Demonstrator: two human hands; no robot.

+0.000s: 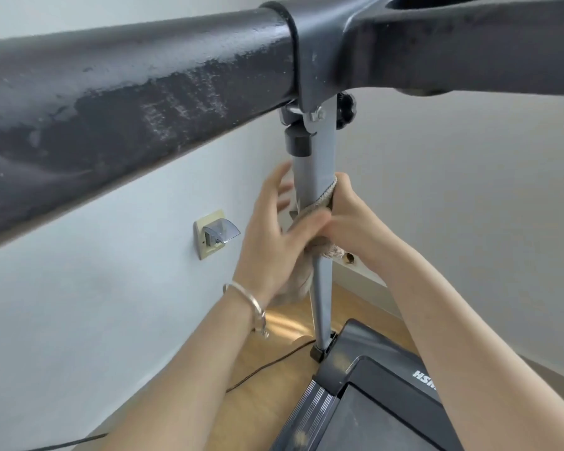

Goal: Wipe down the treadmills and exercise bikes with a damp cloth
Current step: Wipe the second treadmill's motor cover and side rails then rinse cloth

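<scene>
Head view puts both hands on the treadmill's upright, so I read this as the post-wiping step. Fingers point(343, 190) of the right hand point(349, 219) are curled tight round the cloth point(324, 198), which is wrapped about the grey post point(310, 167) a little below its black collar. The left hand point(271, 242) sits on the other side of the post with its fingers straight, spread and blurred. Its palm lies against the cloth, and a loose tail hangs out beneath it (whether the thumb pinches that tail I cannot tell).

The cloth looks like a beige, nubbly knit with a thick corded edge, bunched rather than folded flat. The post is a smooth painted metal tube, slim and slightly tilted, running down to a black foot beside the treadmill deck point(381, 379), whose ribbed side rail looks like hard plastic. Above, the handrail point(144, 102) is a fat bar in dark foam, its skin flaking pale in patches, clamped by a grey bracket point(319, 66) with a black knob point(347, 110).

My judgement is that the next move calls for sliding the wrapped cloth down the tube under a firm, even squeeze, then round the foot. The flaking foam will want a lighter touch.
</scene>
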